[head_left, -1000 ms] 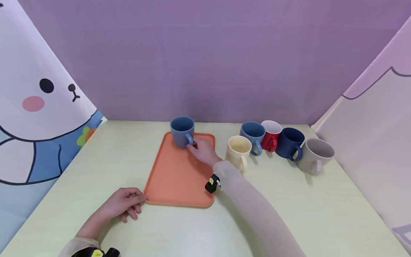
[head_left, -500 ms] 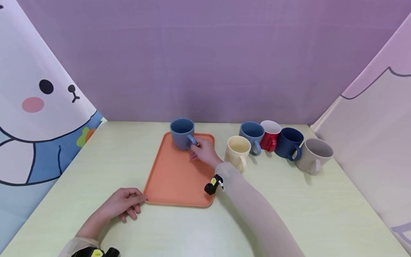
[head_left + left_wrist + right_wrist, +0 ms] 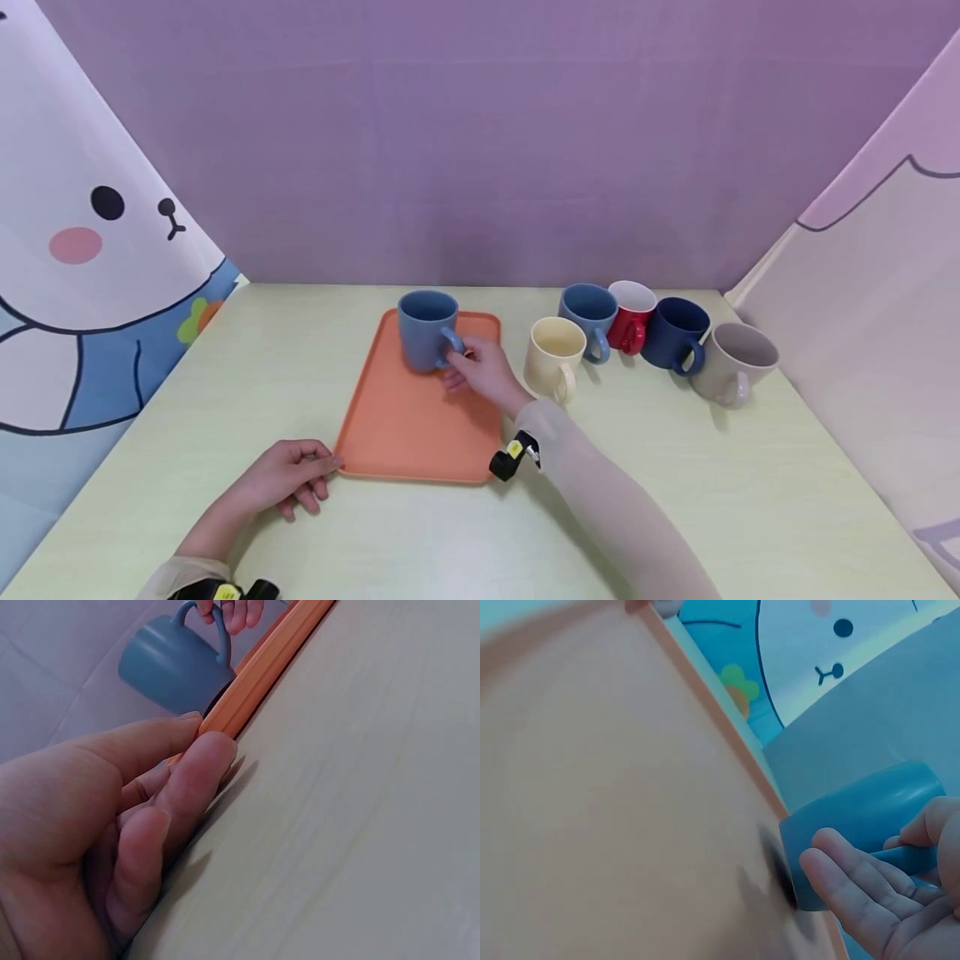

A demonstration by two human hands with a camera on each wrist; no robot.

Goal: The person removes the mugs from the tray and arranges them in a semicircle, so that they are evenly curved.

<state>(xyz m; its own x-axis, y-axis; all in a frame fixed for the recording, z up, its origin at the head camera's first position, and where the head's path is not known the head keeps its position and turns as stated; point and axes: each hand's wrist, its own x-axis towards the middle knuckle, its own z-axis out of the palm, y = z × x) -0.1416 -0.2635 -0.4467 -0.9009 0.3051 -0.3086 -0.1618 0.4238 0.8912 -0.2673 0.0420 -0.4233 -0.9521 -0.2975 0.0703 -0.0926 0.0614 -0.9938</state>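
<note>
A blue mug [image 3: 426,333] is upright at the back of the orange tray [image 3: 420,433]. My right hand [image 3: 487,371] pinches the mug's handle between thumb and finger, with the other fingers stretched out below, as the right wrist view shows. A dark shadow lies by the mug's base, and I cannot tell whether the base touches the tray. At the tray's near left corner my left hand [image 3: 288,477] pinches the rim [image 3: 259,679] between thumb and forefinger. Its remaining fingers are loosely curled beside the table surface.
Right of the tray stand a cream mug [image 3: 553,358], a second blue mug [image 3: 588,310], a red mug [image 3: 632,327] with white inside, a navy mug [image 3: 675,335] and a grey mug [image 3: 733,365]. A purple backdrop [image 3: 480,150] rises behind the table.
My right hand has brought the blue mug a little nearer to me over the tray, from its back edge. The left hand has stayed at the tray's corner.
</note>
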